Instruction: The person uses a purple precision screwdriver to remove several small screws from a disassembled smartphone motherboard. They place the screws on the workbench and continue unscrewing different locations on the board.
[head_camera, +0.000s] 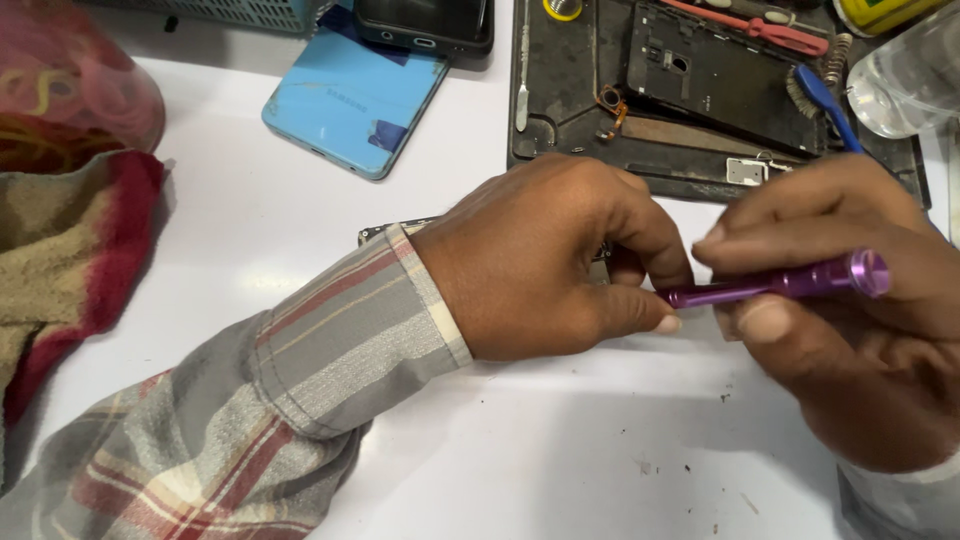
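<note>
Flat light-blue rectangular phone panel (352, 100) lying at 11 o'clock on white table, carrying pale printed logo and dark-blue label patch near lower right corner. Black phone with dark, unlit screen (425, 22) resting at 12 o'clock, overlapping blue panel's top edge. No packages or signs showing.

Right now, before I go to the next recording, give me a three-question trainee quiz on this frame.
1. True or false: the right hand holds a purple screwdriver.
2. Which lies nearest the cloth? A) light blue phone B) clear bottle C) blue brush
3. Fill in: the opened phone body rests on a dark work ____.

Key
1. True; the left hand meets its tip.
2. A
3. mat
</note>
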